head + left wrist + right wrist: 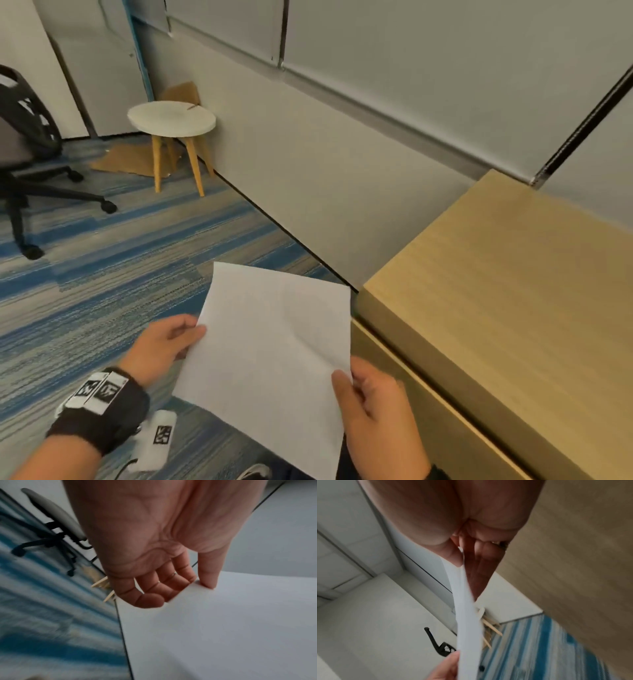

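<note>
A blank white sheet of paper (274, 356) hangs in the air in front of me, above the carpet. My left hand (171, 342) pinches its left edge, thumb on top and fingers underneath, as the left wrist view shows with the thumb (208, 577) pressing on the paper (223, 628). My right hand (373, 401) pinches the sheet's lower right edge. In the right wrist view the paper (467, 622) runs edge-on from between the right thumb and fingers down to the left hand (447, 668).
A light wooden cabinet (513, 291) stands close on the right against a grey partition wall (342, 192). A small white round stool (171, 118) on wooden legs stands further back, with cardboard (133, 159) under it. A black office chair (30, 154) sits at the left on blue striped carpet (102, 274).
</note>
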Motion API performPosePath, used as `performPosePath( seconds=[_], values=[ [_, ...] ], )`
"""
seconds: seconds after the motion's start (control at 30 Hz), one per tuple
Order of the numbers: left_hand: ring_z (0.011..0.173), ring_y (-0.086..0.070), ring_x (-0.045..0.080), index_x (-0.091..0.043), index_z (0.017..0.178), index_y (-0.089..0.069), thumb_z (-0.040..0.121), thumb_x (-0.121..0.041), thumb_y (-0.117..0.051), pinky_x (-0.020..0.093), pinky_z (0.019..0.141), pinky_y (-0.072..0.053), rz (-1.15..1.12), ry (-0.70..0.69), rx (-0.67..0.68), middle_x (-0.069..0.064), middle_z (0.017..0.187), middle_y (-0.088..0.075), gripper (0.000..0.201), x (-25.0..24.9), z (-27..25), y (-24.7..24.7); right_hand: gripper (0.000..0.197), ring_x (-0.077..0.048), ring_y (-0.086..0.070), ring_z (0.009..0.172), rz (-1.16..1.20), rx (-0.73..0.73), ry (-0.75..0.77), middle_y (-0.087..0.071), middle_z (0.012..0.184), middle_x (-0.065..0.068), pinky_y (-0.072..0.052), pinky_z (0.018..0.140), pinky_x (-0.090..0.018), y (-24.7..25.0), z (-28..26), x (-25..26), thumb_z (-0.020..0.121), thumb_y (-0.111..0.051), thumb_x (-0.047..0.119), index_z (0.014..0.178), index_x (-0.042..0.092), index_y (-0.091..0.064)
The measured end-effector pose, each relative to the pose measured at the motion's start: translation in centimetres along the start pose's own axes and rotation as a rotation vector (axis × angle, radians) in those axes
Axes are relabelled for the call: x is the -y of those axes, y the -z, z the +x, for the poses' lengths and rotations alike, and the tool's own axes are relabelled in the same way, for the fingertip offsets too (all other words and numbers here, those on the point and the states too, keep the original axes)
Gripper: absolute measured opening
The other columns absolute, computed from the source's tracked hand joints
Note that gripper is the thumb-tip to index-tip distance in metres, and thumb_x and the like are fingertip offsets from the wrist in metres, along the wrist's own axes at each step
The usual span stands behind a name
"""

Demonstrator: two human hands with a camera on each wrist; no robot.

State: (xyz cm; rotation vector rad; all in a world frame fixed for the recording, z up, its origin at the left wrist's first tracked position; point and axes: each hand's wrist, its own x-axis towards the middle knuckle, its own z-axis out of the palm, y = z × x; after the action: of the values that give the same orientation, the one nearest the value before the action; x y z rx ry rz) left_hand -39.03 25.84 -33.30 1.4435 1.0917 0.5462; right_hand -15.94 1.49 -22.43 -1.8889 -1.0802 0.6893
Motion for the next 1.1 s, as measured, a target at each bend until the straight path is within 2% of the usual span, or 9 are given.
performPosePath(
  seconds=[0.2,0.3,0.37,0.5,0.6,0.67,0.83,0.93,1.1],
  values=[
    [0.081,-0.073,0.025,-0.018,0.084,-0.077,0.088,-0.020,-0.066,0.033,0.081,-0.057,0.120,-0.303,0.034,0.010,0.089,-0.077,0.012,-12.2,-6.4,-0.4,0.019,-0.023,-0.068,0.057,-0.050,-0.299,0.082,-0.072,0.064,0.000,-0.059,0.057,-0.042,8.3,-5.4,2.7,0.092,-0.069,0.032,0.076,0.023,-0.075],
    [0.082,-0.075,0.023,-0.025,0.087,-0.078,0.084,-0.051,-0.074,0.043,0.082,-0.054,0.227,-0.435,0.084,0.002,0.089,-0.078,0.027,-17.6,-9.3,-2.2,0.015,-0.026,-0.064,0.054,-0.047,-0.406,0.083,-0.068,0.060,-0.001,-0.054,0.052,-0.035,12.8,-8.0,3.3,0.089,-0.073,0.031,0.075,0.024,-0.075],
    [0.078,-0.075,0.019,-0.032,0.089,-0.077,0.074,-0.064,-0.067,0.043,0.076,-0.057,0.331,-0.521,0.114,-0.003,0.085,-0.078,0.037,-21.0,-10.3,-4.3,0.020,-0.029,-0.068,0.059,-0.061,-0.424,0.047,-0.071,0.064,-0.003,-0.058,0.057,-0.041,16.0,-9.4,3.1,0.090,-0.072,0.035,0.076,0.020,-0.075],
    [0.073,-0.074,0.014,-0.035,0.089,-0.075,0.086,-0.046,-0.070,0.045,0.077,-0.058,0.521,-0.662,0.268,-0.008,0.079,-0.076,0.012,-27.1,-10.3,-10.1,0.025,-0.028,-0.073,0.069,-0.120,-0.442,-0.049,-0.076,0.074,-0.004,-0.062,0.063,-0.048,22.2,-12.1,2.0,0.094,-0.069,0.033,0.079,0.014,-0.076],
    [0.068,-0.071,0.014,-0.020,0.079,-0.076,0.089,-0.030,-0.073,0.039,0.070,-0.058,0.656,-0.708,0.348,-0.004,0.073,-0.075,0.014,-30.6,-8.8,-15.8,0.022,-0.012,-0.072,0.059,-0.118,-0.470,-0.129,-0.076,0.068,0.000,-0.056,0.050,-0.024,26.6,-13.8,1.2,0.097,-0.069,0.021,0.077,0.011,-0.074],
    [0.057,-0.064,0.008,-0.016,0.074,-0.074,0.090,-0.025,-0.074,0.024,0.059,-0.050,0.727,-0.723,0.402,-0.003,0.065,-0.072,0.019,-32.2,-7.8,-19.9,0.027,-0.006,-0.068,0.050,-0.136,-0.476,-0.200,-0.072,0.058,0.004,-0.050,0.046,-0.017,29.3,-14.5,0.3,0.097,-0.069,0.017,0.072,0.009,-0.070],
    [0.042,-0.050,-0.001,-0.013,0.059,-0.061,0.093,-0.023,-0.071,0.012,0.048,-0.035,0.859,-0.739,0.562,-0.009,0.049,-0.059,0.037,-35.0,-6.7,-29.1,0.032,-0.011,-0.065,0.044,-0.300,-0.528,-0.373,-0.069,0.058,-0.004,-0.054,0.045,-0.027,34.6,-15.2,-3.4,0.096,-0.070,0.019,0.068,0.007,-0.061],
    [0.041,-0.053,0.000,-0.014,0.060,-0.062,0.092,-0.023,-0.072,0.011,0.045,-0.036,0.954,-0.721,0.591,-0.006,0.052,-0.064,0.035,-35.7,-6.2,-32.8,0.032,-0.019,-0.067,0.047,-0.294,-0.512,-0.462,-0.072,0.063,-0.015,-0.057,0.049,-0.028,36.1,-15.6,-5.0,0.097,-0.069,0.020,0.069,0.010,-0.056],
    [0.056,-0.064,0.007,-0.015,0.060,-0.060,0.090,-0.026,-0.073,0.016,0.050,-0.043,1.134,-0.652,0.576,-0.003,0.057,-0.068,0.034,-35.6,-5.7,-36.5,0.029,-0.015,-0.061,0.039,-0.208,-0.493,-0.563,-0.068,0.054,-0.008,-0.052,0.043,-0.024,37.2,-15.6,-5.5,0.099,-0.066,0.020,0.073,0.010,-0.057]
  ],
)
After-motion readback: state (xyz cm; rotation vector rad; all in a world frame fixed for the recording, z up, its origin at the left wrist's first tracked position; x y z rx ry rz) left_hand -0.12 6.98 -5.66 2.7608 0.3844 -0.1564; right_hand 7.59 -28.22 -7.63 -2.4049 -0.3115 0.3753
